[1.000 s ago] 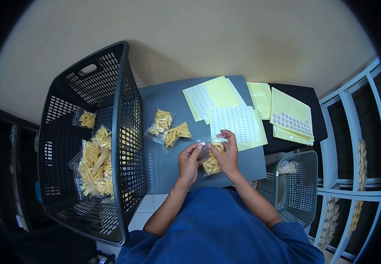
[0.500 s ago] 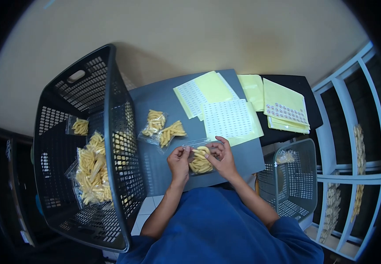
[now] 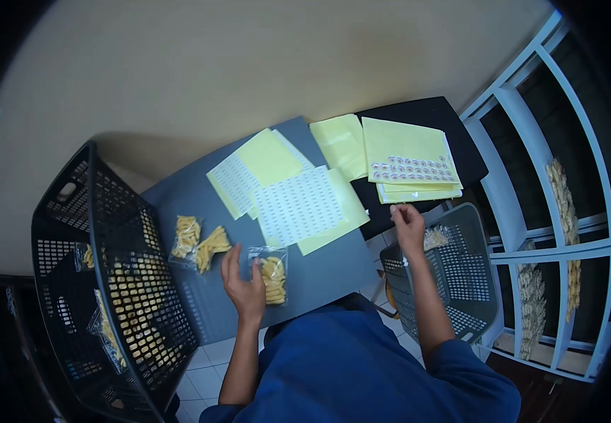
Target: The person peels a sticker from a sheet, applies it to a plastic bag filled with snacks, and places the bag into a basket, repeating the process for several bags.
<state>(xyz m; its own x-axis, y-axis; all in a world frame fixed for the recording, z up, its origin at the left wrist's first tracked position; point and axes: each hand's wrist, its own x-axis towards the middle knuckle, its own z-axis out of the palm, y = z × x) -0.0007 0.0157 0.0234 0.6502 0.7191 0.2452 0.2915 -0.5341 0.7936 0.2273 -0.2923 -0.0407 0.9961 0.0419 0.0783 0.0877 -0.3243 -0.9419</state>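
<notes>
A clear plastic bag of pale yellow finger-shaped snacks (image 3: pixel 274 279) lies on the grey table near its front edge. My left hand (image 3: pixel 244 289) is just left of it, fingers apart and thumb at the bag's edge. Two more snack bags, one with upright sticks (image 3: pixel 186 234) and one tilted (image 3: pixel 212 247), lie to the left of that hand. Out to the right, my right hand (image 3: pixel 409 229) is below a yellow sheet with rows of round stickers (image 3: pixel 411 169). Its thumb and fingertips are pinched together; anything between them is too small to make out.
A large dark crate (image 3: pixel 126 282) with snack bags inside stands at the left. White label sheets (image 3: pixel 298 211) lie on the grey table (image 3: pixel 319 275). At the right, a grey-green basket (image 3: pixel 460 282) holds a small bag (image 3: pixel 435 237), beside a pale-framed shelf (image 3: pixel 517 259).
Both hands have let go of the snack bag, which now lies on the table. My right hand has moved right to the sticker sheets. The view has turned to the right.
</notes>
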